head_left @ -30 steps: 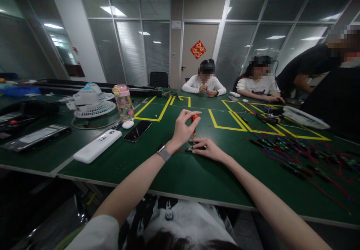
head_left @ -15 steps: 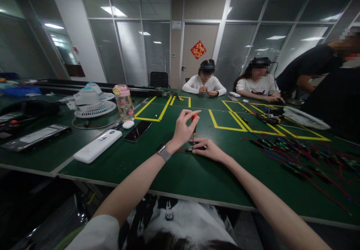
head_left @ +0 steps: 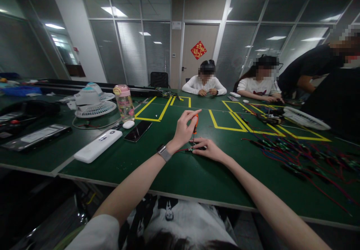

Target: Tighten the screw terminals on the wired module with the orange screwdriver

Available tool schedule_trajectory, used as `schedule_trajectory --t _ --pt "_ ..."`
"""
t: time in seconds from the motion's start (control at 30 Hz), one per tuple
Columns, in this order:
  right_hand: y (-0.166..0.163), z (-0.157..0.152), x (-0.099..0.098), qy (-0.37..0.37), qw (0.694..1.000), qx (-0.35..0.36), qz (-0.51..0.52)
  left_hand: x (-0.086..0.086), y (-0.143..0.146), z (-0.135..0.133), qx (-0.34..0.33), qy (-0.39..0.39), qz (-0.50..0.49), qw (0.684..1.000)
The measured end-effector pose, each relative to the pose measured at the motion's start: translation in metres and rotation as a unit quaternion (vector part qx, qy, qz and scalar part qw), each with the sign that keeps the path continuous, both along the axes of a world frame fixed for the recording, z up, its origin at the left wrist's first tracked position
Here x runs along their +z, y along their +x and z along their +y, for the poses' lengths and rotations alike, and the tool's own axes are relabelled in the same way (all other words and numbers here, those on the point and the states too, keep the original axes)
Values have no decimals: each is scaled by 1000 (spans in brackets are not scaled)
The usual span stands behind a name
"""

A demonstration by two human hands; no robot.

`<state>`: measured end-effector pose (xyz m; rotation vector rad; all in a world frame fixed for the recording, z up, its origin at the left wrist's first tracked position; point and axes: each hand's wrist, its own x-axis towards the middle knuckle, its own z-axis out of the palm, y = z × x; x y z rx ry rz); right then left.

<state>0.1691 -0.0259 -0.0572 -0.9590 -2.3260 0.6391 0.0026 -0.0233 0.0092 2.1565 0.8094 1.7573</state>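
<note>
Screwdriver pinched in left hand grip; right hand flat, pressing wired part; bare table around.

From my seat, the red diamond-shaped paper sign on the beige door bears gold characters, too small to read.

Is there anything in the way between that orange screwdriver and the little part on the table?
Nothing visible. The left hand holds the orange screwdriver upright, shaft pointing straight down at the small wired part that the right hand holds on the green table. Whether the tip touches is unclear.
</note>
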Motion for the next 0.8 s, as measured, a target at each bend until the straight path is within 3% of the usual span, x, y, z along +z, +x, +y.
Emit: schedule_trajectory --t 0.13,0.37,0.63,0.8 --pt "0 0 0 1 1000 1 -2 -2 0 2 -33 -4 -16 999" --pt "-1 0 0 -2 1000 -4 4 0 2 -2 46 22 3 999" --pt "0 1 -1 -4 1000 3 7 -2 0 1 -19 -2 -5 1000" --pt "0 1 -1 -2 1000 1 8 -1 1 0 19 9 -6 1000"
